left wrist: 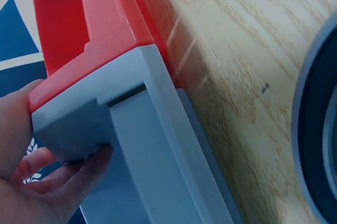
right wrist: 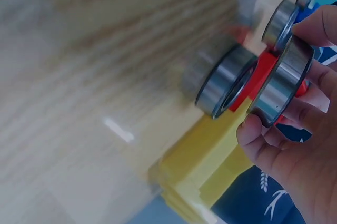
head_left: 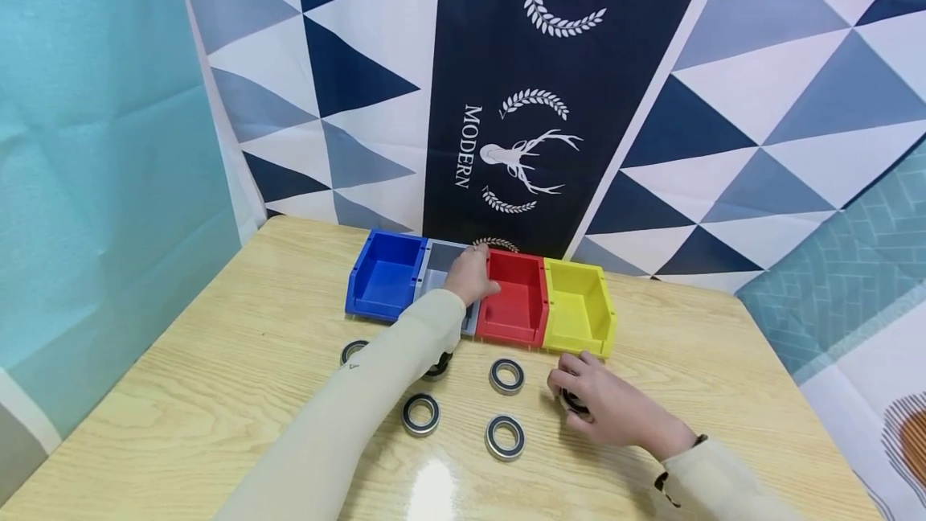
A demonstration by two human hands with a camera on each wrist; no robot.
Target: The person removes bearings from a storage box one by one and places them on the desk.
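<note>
My left hand is at the grey bin, between the blue bin and the red bin. Seen from the left wrist, its fingers reach inside the grey bin and its thumb lies on the far side of the wall beside the red bin, pinching that wall. With thumb and fingertips my right hand grips a ball bearing, a steel ring with a dark seal, in front of the yellow bin. Another bearing shows close beside the held one in the right wrist view.
Several more bearings lie on the wooden table, among them one bearing before the red bin, one nearer bearing and one bearing by the left sleeve. A patterned cloth hangs behind the bins.
</note>
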